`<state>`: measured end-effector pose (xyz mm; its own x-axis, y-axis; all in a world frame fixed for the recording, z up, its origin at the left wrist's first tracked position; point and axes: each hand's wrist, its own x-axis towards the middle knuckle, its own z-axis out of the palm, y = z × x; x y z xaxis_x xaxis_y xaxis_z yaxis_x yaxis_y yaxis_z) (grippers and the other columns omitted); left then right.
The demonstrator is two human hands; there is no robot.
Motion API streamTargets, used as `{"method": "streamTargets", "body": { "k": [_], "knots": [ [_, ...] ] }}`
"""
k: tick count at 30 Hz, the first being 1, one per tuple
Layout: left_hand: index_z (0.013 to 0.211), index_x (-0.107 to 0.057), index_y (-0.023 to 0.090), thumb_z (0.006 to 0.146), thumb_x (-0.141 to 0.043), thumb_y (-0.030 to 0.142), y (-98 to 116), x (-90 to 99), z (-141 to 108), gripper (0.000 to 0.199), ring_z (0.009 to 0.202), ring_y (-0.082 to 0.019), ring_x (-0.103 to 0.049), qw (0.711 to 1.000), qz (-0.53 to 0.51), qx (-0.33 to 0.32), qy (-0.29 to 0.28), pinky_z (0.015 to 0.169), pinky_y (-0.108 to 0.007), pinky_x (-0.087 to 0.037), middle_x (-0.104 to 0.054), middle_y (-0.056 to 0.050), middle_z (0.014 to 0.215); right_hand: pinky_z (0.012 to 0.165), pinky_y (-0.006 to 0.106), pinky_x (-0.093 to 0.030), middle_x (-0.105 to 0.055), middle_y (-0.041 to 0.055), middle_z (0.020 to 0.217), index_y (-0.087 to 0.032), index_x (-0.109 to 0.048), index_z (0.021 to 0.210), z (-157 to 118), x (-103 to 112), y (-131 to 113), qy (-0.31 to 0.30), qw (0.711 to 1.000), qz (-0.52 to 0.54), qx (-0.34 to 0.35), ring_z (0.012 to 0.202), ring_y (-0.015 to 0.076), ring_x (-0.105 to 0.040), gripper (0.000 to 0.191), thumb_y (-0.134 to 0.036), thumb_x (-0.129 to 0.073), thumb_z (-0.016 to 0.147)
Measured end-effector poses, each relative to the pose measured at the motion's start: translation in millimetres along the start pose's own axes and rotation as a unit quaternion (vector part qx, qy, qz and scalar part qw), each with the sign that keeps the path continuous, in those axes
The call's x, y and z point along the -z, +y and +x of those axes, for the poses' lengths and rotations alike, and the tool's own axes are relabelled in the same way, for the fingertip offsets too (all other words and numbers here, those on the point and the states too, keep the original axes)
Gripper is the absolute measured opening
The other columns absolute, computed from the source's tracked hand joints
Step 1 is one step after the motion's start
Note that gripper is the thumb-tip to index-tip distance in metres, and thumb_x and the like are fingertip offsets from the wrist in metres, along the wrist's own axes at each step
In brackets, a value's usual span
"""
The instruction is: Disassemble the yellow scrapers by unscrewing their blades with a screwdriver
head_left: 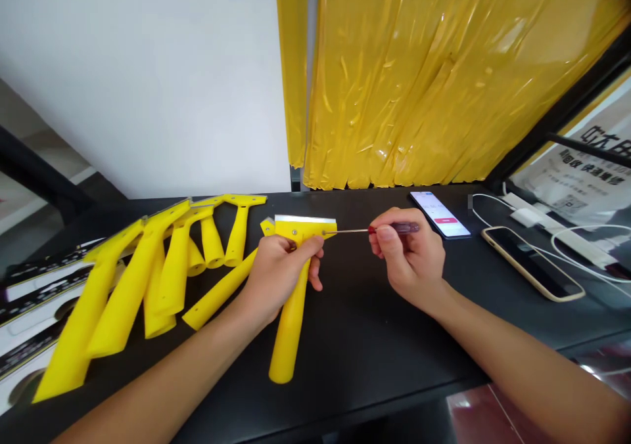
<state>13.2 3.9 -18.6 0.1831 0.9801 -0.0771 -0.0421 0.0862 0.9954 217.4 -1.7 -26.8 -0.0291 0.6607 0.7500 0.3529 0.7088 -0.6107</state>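
My left hand (280,266) is closed around the neck of a yellow scraper (290,326), its thumb lying across the head. The scraper's metal blade edge faces away from me and its handle points toward me. In my right hand (411,253) is a screwdriver (401,228) with a dark red handle, pinched between thumb and fingers. Its thin shaft lies level, and the tip meets the right end of the scraper head near a screw. Another yellow scraper (221,289) lies just behind my left hand, partly hidden by it.
Several yellow scrapers (133,280) lie heaped at the left, beside printed boxes (39,319). A lit phone (440,214) and a dark phone in a tan case (532,263) lie at the right, near a white power strip (562,227) with cables. Yellow plastic sheeting (419,83) hangs behind the black table (345,365).
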Motion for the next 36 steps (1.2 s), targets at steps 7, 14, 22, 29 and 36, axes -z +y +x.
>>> {"method": "streamTargets", "body": {
  "k": [7,14,22,29,36],
  "knots": [
    [0.065,-0.064,0.015,0.091,-0.066,0.037,1.0,-1.0,-2.2,0.034,0.040,-0.014,-0.060,0.995,0.078,-0.044,0.037,0.050,-0.024,-0.047,-0.059,0.001,0.046,0.054,0.025,-0.048,-0.065,-0.0009,0.078,-0.022,-0.064,0.099,3.6,-0.9,-4.1,0.013,0.998,-0.015,-0.056,0.060,0.0102,-0.060,0.006,-0.026,-0.061,0.097],
    [0.059,-0.063,0.016,0.090,-0.064,0.043,3.6,-2.7,-7.4,0.041,0.037,-0.015,-0.058,0.985,0.165,-0.022,0.047,0.044,-0.025,-0.044,-0.058,0.001,0.045,0.051,0.026,-0.041,-0.060,-0.0028,0.061,-0.020,-0.067,0.083,13.0,7.5,-8.3,0.022,0.993,-0.097,-0.057,0.054,0.0102,-0.055,0.019,-0.034,-0.064,0.095],
    [0.061,-0.061,0.017,0.086,-0.067,0.038,3.2,-1.6,-5.1,0.033,0.034,-0.014,-0.054,0.992,0.120,0.028,0.038,0.039,-0.024,-0.041,-0.057,0.000,0.046,0.051,0.026,-0.034,-0.050,-0.0045,0.060,-0.021,-0.061,0.084,17.2,12.2,-5.2,-0.058,0.991,-0.112,-0.039,0.051,0.0089,-0.044,0.021,-0.033,-0.055,0.100],
    [0.064,-0.060,0.018,0.084,-0.068,0.036,-3.1,6.8,7.5,0.029,0.031,-0.010,-0.045,0.994,0.034,0.102,-0.007,0.034,-0.022,-0.032,-0.051,0.003,0.044,0.051,0.024,-0.036,-0.060,-0.0019,0.073,-0.021,-0.064,0.103,19.5,19.5,-2.5,-0.226,0.973,-0.046,-0.025,0.055,0.0095,-0.047,0.009,-0.023,-0.057,0.097],
    [0.061,-0.056,0.018,0.087,-0.066,0.036,0.4,7.8,8.0,0.033,0.033,-0.012,-0.051,0.985,0.173,0.016,0.017,0.038,-0.024,-0.040,-0.055,0.002,0.045,0.051,0.025,-0.033,-0.049,-0.0046,0.063,-0.020,-0.069,0.097,25.6,14.4,4.2,-0.187,0.966,-0.009,-0.176,0.053,0.0097,-0.042,0.021,-0.034,-0.053,0.098]
  ]
}}
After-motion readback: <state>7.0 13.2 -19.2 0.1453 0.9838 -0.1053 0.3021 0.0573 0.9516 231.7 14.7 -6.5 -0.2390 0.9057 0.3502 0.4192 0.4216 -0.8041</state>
